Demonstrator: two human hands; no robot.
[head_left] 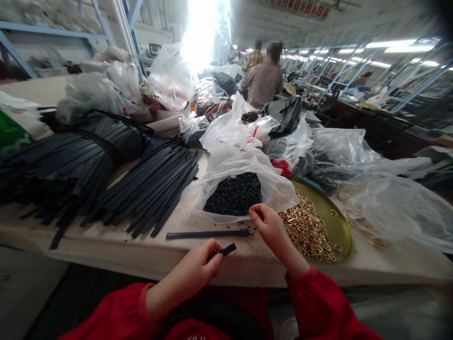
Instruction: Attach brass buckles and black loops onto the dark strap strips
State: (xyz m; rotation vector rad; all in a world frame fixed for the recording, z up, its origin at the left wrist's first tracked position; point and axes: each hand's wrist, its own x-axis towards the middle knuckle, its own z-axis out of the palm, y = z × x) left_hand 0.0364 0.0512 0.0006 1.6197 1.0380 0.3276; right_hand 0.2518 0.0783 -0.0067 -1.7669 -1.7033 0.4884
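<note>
My left hand [205, 264] is closed around a short dark strap [228, 249], whose end sticks out past the thumb. A small golden bit shows by the fingers. My right hand [267, 222] is pinched at the near rim of an opened plastic bag [279, 191]; anything between its fingertips is too small to make out. Inside the bag lies a heap of small black loops [233, 193]. Between the bag and my left hand, a black strap [207, 233] with a gold buckle lies flat along the table. Gold buckles [307, 229] are piled on a round tray [345, 226] right of my right hand.
Loose black straps [152, 189] fan out left of the bag, beside a thick tied bundle [71, 160]. Clear plastic bags [399, 203] cover the table's right side, with more heaped behind. Two people [265, 78] are farther back among blue racks.
</note>
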